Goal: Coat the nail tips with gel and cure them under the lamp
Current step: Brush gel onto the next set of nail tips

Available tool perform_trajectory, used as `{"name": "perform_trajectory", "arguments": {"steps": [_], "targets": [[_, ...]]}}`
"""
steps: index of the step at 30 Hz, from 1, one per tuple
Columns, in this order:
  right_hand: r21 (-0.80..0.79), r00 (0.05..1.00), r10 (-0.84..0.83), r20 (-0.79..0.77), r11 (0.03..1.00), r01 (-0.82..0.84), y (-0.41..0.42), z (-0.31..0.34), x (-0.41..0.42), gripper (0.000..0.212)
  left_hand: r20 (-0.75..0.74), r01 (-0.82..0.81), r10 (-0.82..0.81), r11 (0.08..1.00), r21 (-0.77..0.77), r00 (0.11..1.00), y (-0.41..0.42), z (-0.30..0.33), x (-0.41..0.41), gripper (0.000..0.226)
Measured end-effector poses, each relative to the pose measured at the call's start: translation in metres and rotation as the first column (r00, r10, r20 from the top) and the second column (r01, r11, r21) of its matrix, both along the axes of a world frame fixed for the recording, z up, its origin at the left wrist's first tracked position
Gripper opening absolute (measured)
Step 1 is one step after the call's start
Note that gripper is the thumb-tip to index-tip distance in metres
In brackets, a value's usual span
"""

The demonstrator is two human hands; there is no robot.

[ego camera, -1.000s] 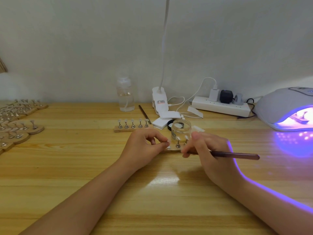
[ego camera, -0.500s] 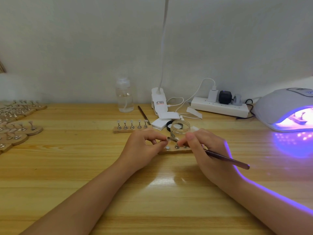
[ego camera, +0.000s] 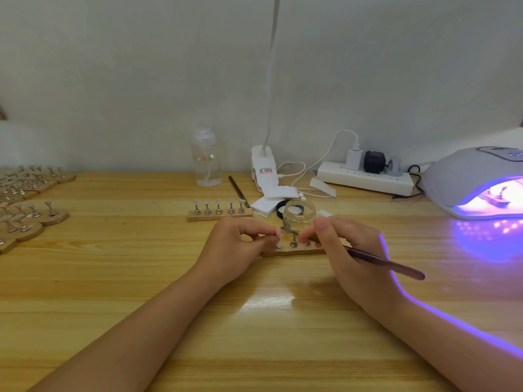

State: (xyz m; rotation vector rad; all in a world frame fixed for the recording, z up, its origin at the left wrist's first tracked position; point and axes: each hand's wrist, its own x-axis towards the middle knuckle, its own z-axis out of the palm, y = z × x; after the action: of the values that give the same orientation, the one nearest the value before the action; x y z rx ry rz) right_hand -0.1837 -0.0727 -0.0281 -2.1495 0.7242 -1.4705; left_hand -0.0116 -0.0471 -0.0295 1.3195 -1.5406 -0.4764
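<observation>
Brush (ego camera: 379, 262) tail has dropped lower since a second ago, tip now at the nail tip (ego camera: 284, 230) pinched by left hand (ego camera: 236, 251). Right hand (ego camera: 346, 250) grips the brush. Both over the wooden holder (ego camera: 294, 251) on tabletop (ego camera: 141, 278). Open gel jar (ego camera: 298, 213) just behind. Lamp (ego camera: 475, 182) lit, a holder inside.

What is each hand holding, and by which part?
Right hand grips the brush near its front end. Left hand pinches a nail tip stand near its top.
</observation>
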Motion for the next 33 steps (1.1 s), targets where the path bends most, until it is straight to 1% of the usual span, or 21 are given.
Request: {"name": "perform_trajectory", "arguments": {"steps": [2, 5, 7, 9, 10, 13, 15, 18, 21, 23, 25, 27, 29, 30, 31, 33], "targets": [[-0.014, 1.0, -0.011, -0.019, 1.0, 0.01, -0.0004, 0.0012, 0.0002, 0.029, -0.032, 0.0, 0.001, 1.0, 0.014, 0.999, 0.0003, 0.0001, 0.0001, 0.016], [0.088, 0.997, 0.067, 0.037, 0.994, -0.07, 0.0018, -0.0003, -0.0001, 0.026, -0.04, -0.008, 0.009, 1.0, 0.022, 0.999, 0.0005, 0.0001, 0.0001, 0.017], [0.064, 0.996, 0.058, 0.062, 0.996, -0.062, 0.0021, -0.0002, -0.0006, 0.024, -0.049, -0.015, 0.017, 0.999, 0.033, 0.999, 0.0009, 0.0002, 0.0003, 0.016], [0.026, 0.999, 0.009, 0.038, 1.0, -0.01, 0.0014, 0.0023, -0.0005, 0.019, -0.053, -0.015, 0.017, 0.999, 0.047, 0.998, 0.0007, 0.0003, 0.0006, 0.014], [0.036, 0.999, 0.009, 0.036, 0.999, -0.01, 0.0011, 0.0024, -0.0004, 0.017, -0.055, -0.012, 0.014, 0.999, 0.053, 0.998, 0.0006, 0.0003, 0.0006, 0.014], [0.143, 0.987, 0.095, 0.129, 0.983, -0.114, 0.0019, -0.0007, 0.0011, 0.029, -0.061, -0.001, 0.004, 0.998, 0.063, 0.998, 0.0014, 0.0015, 0.0007, 0.014], [0.141, 0.984, 0.086, 0.154, 0.984, -0.108, 0.0013, -0.0011, 0.0007, 0.031, -0.06, 0.0, 0.003, 0.998, 0.066, 0.998, 0.0016, 0.0018, 0.0007, 0.014], [0.094, 0.995, 0.05, 0.082, 0.994, -0.057, 0.0, -0.0001, 0.001, 0.027, -0.057, 0.0, 0.004, 0.998, 0.067, 0.998, 0.0012, 0.0005, 0.0016, 0.014], [0.163, 0.986, 0.114, 0.122, 0.978, -0.133, 0.0015, -0.0012, 0.0007, 0.029, -0.065, 0.003, 0.001, 0.998, 0.061, 0.998, 0.0008, 0.0001, 0.0016, 0.015], [0.127, 0.986, 0.105, 0.13, 0.984, -0.122, 0.0013, -0.0012, 0.0, 0.029, -0.065, -0.001, 0.005, 0.998, 0.06, 0.998, 0.0003, 0.0002, 0.0015, 0.015], [0.071, 0.996, 0.052, 0.066, 0.996, -0.056, 0.0002, 0.0002, 0.0, 0.028, -0.061, 0.006, -0.002, 0.998, 0.057, 0.998, 0.0002, 0.0002, 0.0013, 0.015], [0.106, 0.998, 0.047, 0.035, 0.993, -0.05, -0.0008, -0.0008, 0.0006, 0.029, -0.063, 0.016, -0.013, 0.998, 0.053, 0.998, 0.0006, 0.0001, 0.0009, 0.015], [0.177, 0.992, 0.098, 0.076, 0.978, -0.11, 0.001, -0.0013, 0.002, 0.035, -0.062, 0.019, -0.017, 0.999, 0.045, 0.998, 0.0009, 0.0001, 0.0005, 0.016], [0.174, 0.99, 0.11, 0.092, 0.977, -0.124, 0.0019, -0.0013, 0.002, 0.034, -0.059, 0.02, -0.018, 0.999, 0.04, 0.998, 0.0012, 0.0003, 0.0005, 0.016], [0.146, 0.99, 0.103, 0.094, 0.982, -0.116, 0.0017, -0.0014, 0.0014, 0.032, -0.055, 0.022, -0.02, 0.999, 0.035, 0.998, 0.0013, 0.0006, 0.0003, 0.016], [0.077, 0.998, 0.054, 0.043, 0.995, -0.058, 0.0009, 0.0003, 0.0008, 0.026, -0.051, 0.029, -0.027, 0.999, 0.029, 0.998, 0.0005, 0.0002, 0.0002, 0.017]]}}
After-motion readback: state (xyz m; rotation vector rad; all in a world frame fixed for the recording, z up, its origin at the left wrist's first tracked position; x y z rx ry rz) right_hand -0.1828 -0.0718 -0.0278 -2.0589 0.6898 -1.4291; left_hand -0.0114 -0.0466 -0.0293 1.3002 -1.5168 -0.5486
